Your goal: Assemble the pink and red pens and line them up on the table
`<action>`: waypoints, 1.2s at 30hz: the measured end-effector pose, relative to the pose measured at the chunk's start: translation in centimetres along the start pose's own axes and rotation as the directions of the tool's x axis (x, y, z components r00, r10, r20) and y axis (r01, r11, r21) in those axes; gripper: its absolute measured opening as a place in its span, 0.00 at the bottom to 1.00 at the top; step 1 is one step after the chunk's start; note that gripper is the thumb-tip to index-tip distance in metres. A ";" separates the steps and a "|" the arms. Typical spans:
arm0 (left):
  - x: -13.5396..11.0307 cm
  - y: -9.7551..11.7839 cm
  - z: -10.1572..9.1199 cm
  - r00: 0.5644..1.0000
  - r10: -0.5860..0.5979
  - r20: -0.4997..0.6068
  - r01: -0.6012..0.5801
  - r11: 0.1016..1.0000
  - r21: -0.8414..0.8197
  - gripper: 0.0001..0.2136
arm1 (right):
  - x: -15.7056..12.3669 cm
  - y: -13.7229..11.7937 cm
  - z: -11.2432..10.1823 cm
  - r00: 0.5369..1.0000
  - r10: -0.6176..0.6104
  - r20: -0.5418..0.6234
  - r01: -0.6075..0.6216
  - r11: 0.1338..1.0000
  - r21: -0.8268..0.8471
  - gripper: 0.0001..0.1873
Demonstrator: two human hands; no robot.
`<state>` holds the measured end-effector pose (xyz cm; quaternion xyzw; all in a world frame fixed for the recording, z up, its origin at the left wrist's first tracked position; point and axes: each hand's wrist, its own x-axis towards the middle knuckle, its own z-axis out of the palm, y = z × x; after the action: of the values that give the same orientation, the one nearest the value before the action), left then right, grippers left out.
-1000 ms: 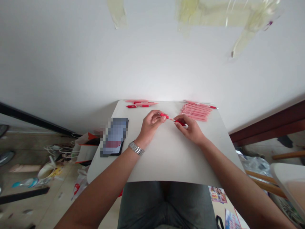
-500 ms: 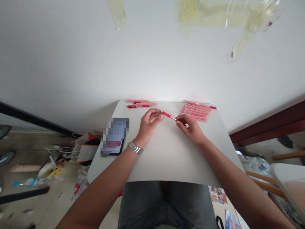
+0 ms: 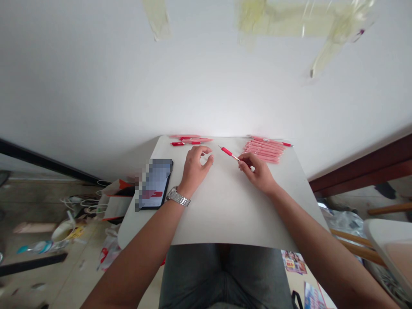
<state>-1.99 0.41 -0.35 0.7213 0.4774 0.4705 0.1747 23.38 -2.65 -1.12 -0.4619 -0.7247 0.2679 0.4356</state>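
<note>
My right hand (image 3: 258,173) pinches a red pen (image 3: 229,153) by one end, and the pen sticks out up and to the left over the white table (image 3: 225,206). My left hand (image 3: 195,166), with a metal watch at the wrist, hovers just left of the pen with fingers loosely curled and nothing in them. Several pink pens (image 3: 265,150) lie in a neat row at the far right of the table. A few red and pink pens (image 3: 189,140) lie at the far left edge, just beyond my left hand.
A phone (image 3: 154,183) lies on the table's left side. The table stands against a white wall. On the floor to the left are bags, cables and clutter (image 3: 80,214). A chair (image 3: 389,249) stands at the right, with papers (image 3: 299,266) on the floor.
My left hand let go of the pen and drew back to the left. My right hand kept the pen, whose free end swung up and away.
</note>
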 end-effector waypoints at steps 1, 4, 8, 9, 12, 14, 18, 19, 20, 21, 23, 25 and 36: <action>-0.1 0.0 -0.1 1.000 0.015 0.023 -0.016 0.998 0.066 0.06 | 0.0 0.0 0.0 1.000 0.002 -0.004 -0.002 1.000 0.000 0.17; -0.3 -0.2 -0.1 0.995 0.026 0.095 -0.047 0.975 0.218 0.11 | 0.0 0.2 0.0 1.000 0.005 -0.011 -0.005 1.000 -0.002 0.17; -0.5 -0.6 0.0 0.990 0.002 0.139 -0.047 0.946 0.321 0.13 | 0.0 0.2 0.0 1.000 -0.002 -0.013 0.002 1.000 0.009 0.17; -0.6 -0.7 0.0 0.991 -0.002 0.137 -0.043 0.943 0.331 0.13 | 0.0 0.1 0.0 1.000 -0.002 -0.012 0.002 1.000 0.012 0.17; -0.6 -1.0 0.0 0.991 -0.011 0.130 -0.034 0.940 0.339 0.12 | 0.0 0.1 0.0 1.000 0.006 -0.011 -0.006 1.000 0.010 0.17; -0.6 -1.0 0.1 0.991 -0.016 0.132 -0.031 0.938 0.345 0.12 | 0.0 0.0 0.0 1.000 0.011 -0.011 -0.011 1.000 0.006 0.18; -0.7 -1.0 0.2 0.991 -0.030 0.132 -0.019 0.933 0.360 0.11 | 0.0 0.0 0.0 1.000 0.014 -0.013 -0.014 1.000 0.004 0.17; -0.7 -1.0 0.2 0.991 -0.032 0.131 -0.018 0.932 0.361 0.11 | 0.0 0.0 0.0 1.000 0.015 -0.014 -0.015 1.000 0.004 0.17; -0.7 -1.1 0.2 0.991 -0.031 0.131 -0.018 0.932 0.361 0.11 | 0.0 0.0 0.0 1.000 0.016 -0.014 -0.016 1.000 0.004 0.17; -0.7 -1.1 0.3 0.991 -0.029 0.132 -0.021 0.932 0.361 0.10 | 0.0 0.0 0.0 1.000 0.016 -0.014 -0.016 1.000 0.004 0.17; -0.7 -1.3 0.4 0.991 -0.024 0.132 -0.026 0.933 0.360 0.10 | 0.0 0.0 0.0 1.000 0.014 -0.012 -0.014 1.000 0.007 0.17; -0.7 -1.5 0.4 0.991 -0.024 0.132 -0.026 0.932 0.361 0.10 | 0.0 0.1 0.0 1.000 0.014 -0.012 -0.014 1.000 0.010 0.18; -0.7 -1.2 0.4 0.991 -0.030 0.129 -0.018 0.934 0.358 0.08 | 0.1 0.1 0.0 1.000 0.008 -0.009 -0.008 1.000 0.013 0.17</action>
<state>-2.34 0.51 -1.78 0.7691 0.5447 0.3264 0.0731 23.41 -2.53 -1.18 -0.4633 -0.7191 0.2720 0.4407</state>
